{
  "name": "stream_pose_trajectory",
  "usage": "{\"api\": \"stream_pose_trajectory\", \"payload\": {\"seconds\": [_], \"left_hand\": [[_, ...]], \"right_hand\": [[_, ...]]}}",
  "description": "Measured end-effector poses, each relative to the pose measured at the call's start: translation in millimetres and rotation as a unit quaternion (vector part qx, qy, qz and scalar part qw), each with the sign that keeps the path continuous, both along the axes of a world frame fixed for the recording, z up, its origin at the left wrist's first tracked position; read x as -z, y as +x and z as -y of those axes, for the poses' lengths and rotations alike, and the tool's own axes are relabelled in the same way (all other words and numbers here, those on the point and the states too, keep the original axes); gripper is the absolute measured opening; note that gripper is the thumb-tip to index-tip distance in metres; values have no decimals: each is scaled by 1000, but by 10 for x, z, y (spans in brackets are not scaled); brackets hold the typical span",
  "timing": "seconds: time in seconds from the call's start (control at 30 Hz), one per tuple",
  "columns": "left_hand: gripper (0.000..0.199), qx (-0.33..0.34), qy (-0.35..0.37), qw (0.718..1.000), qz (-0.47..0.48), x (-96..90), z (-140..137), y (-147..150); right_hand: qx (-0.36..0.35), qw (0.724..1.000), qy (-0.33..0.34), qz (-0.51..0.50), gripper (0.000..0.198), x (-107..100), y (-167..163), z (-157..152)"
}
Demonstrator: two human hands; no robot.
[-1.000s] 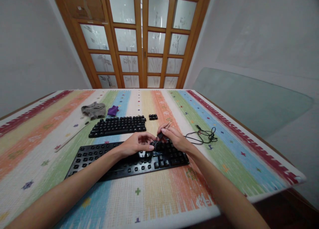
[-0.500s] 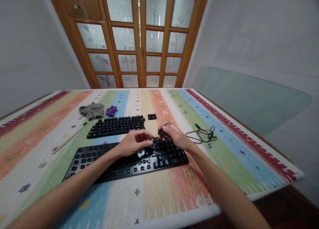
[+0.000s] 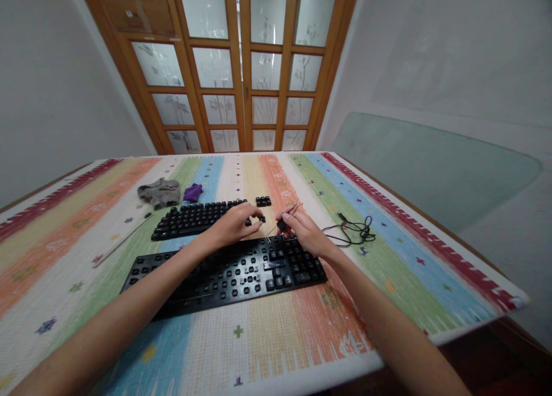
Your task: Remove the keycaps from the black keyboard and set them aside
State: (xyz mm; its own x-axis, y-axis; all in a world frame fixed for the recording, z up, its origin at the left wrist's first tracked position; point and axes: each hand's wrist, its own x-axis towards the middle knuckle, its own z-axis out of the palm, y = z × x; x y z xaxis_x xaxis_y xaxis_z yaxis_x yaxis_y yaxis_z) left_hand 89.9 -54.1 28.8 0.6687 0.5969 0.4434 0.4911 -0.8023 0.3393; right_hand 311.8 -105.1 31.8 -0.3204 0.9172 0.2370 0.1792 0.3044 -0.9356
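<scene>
My left hand is closed in a pinch, with a small black keycap at its fingertips. It hovers over the right end of the loose keycaps, which lie in rows. In my right hand is a wire keycap puller with a black middle. Its thin wires reach down to the left, over the top edge of the black keyboard. Brass-coloured prongs stick out at its other end. Many key positions on the keyboard are bare; caps sit on its right part.
A small group of keycaps lies behind my hands. At the back left are a grey cloth, a purple cloth and a long thin brush. A black cable lies coiled at right on the striped tablecloth.
My left hand has moved up and away from the keyboard toward the loose keycaps, with a keycap now visible at its fingertips. My right hand stays nearly in place with the puller.
</scene>
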Motion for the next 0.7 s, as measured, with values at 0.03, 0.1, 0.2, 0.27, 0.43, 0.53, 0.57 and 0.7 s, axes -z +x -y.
{"api": "stream_pose_trajectory", "payload": {"seconds": [0.03, 0.1, 0.2, 0.27, 0.43, 0.53, 0.57, 0.7], "left_hand": [[16, -5, 14, 1000, -19, 11, -99, 18], [13, -13, 43, 998, -48, 38, -273, 65], [11, -37, 56, 993, -97, 75, -439, 147], [12, -53, 60, 989, -125, 92, -492, 199], [18, -83, 54, 981, -167, 118, -548, 275], [20, -85, 49, 980, -171, 130, -579, 283], [21, -86, 50, 980, -171, 133, -589, 283], [22, -93, 53, 978, -179, 138, -614, 282]], "right_hand": [[1, 1000, 4, -1, 36, -5, 4, -2], [2, 1000, 12, -2, 36, -14, 12, -1], [3, 1000, 18, 4, 37, -21, 27, 0], [3, 1000, 20, 8, 37, -19, 39, -3], [0, 1000, 31, 5, 35, -7, 65, -17], [-7, 1000, 29, -1, 33, -4, 76, -25], [-9, 1000, 28, -2, 32, -4, 79, -26], [-11, 1000, 28, -1, 30, -11, 83, -20]]}}
